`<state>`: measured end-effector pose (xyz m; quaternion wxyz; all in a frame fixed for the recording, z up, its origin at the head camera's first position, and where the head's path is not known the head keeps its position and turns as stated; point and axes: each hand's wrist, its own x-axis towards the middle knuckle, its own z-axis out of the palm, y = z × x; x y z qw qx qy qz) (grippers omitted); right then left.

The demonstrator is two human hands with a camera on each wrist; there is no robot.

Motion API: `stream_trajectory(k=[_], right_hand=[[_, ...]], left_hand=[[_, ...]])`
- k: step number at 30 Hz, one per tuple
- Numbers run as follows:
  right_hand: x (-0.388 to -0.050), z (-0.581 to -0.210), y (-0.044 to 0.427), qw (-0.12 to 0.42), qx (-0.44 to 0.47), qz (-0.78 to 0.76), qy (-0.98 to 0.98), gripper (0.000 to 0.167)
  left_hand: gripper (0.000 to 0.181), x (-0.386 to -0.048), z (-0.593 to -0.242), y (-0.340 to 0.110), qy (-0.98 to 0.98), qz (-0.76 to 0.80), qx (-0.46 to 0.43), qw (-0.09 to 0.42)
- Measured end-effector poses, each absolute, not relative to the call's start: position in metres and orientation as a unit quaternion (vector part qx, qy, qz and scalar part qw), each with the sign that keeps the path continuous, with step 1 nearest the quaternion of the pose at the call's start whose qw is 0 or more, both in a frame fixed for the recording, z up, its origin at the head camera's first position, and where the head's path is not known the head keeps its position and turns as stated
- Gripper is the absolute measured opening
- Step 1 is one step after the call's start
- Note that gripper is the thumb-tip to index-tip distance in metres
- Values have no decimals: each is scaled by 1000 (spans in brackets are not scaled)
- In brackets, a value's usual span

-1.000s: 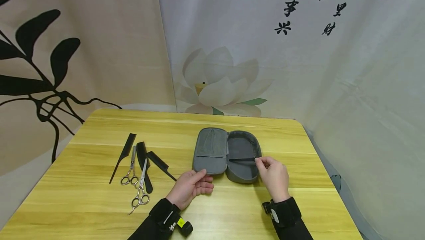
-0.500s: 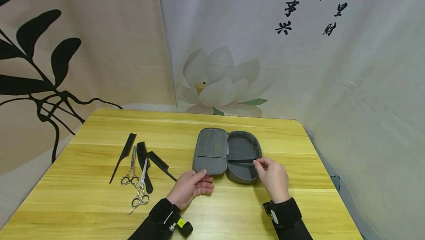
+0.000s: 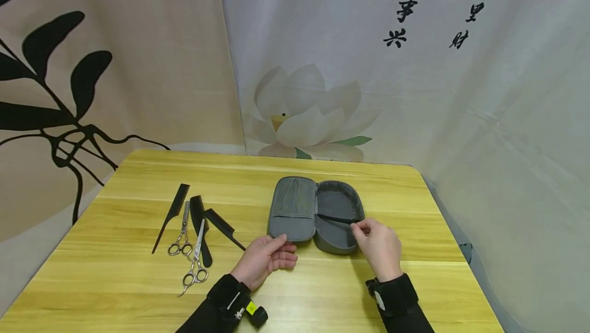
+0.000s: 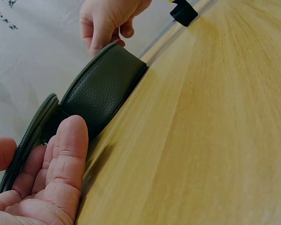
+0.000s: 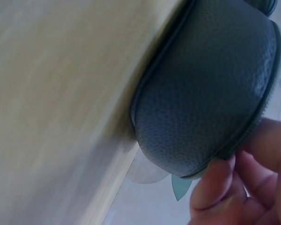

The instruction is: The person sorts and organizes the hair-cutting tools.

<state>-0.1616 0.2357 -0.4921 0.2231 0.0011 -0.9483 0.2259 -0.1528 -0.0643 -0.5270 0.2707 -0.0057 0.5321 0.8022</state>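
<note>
A grey zippered case lies unfolded on the wooden table, its pocketed lid [image 3: 292, 202] on the left and its deeper base [image 3: 335, 241] on the right. My left hand [image 3: 267, 260] grips the lid's near edge, thumb on top and fingers beneath; the left wrist view shows this hand [image 4: 61, 178] close up. At the base's right rim, my right hand [image 3: 380, 248] pinches with thumb and forefinger. The right wrist view shows those fingertips [image 5: 218, 180] at the zipper edge. A dark divider [image 3: 336, 219] crosses the base beside them; whether they also hold it is hidden.
Left of the case lie a black tail comb [image 3: 175, 207], a wide black comb [image 3: 197, 212], a smaller black comb [image 3: 221, 223] and two pairs of scissors, one farther back [image 3: 184, 230] and one nearer [image 3: 195, 261]. A printed curtain [image 3: 322, 25] hangs behind the table.
The divider in the base has shifted from lying straight across to a slight slant. My right hand has edged a little left. My left hand keeps its place on the lid.
</note>
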Motion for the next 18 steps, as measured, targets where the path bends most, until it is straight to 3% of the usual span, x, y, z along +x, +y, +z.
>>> stream_trajectory(k=[9,18], right_hand=[[-161,-492,234,152,36,233,-960,9],[-162,-493,234,132,39,248,-959,10]], left_hand=[[42,-153,-527,-64,534,801,-4,271],[44,-153,-527,-65,535,800,-3,273]])
